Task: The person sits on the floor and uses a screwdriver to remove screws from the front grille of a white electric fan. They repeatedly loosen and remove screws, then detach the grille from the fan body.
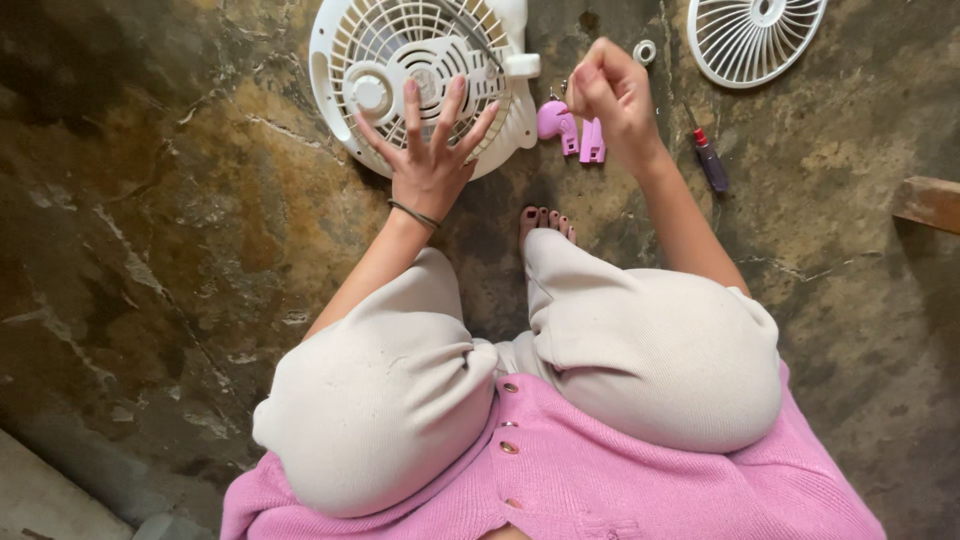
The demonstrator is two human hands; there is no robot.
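Here, everything is placed relative to the white fan body (425, 75), which lies flat on the stone floor (150, 250) in front of the squatting person.

- The left hand (428, 150) rests on the lower edge of the fan body, fingers spread wide apart and flat on the grille; it clamps nothing, it only presses the fan down.
- The right hand (612, 100) hovers just to the right of the fan body, fingers pinched together at the tips. It seems to hold something very small, perhaps a screw, but the view is too poor to be sure.
- A thin shaft runs slantwise across the upper right part of the grille and ends at a white knob (522, 65) on the fan's right rim. This knob lies just left of the pinched fingertips, so the right hand is clearly the nearer one.
- Two pink plastic parts (572, 130) lie on the floor just beside the fan's right edge, below the right hand.
- A small white ring (645, 50) lies right of the fan body, beyond the right hand.
- A screwdriver (708, 155) lies farther right, its long axis slanting away from the fan.
- The loose front grille (755, 35) lies well apart, to the far right.
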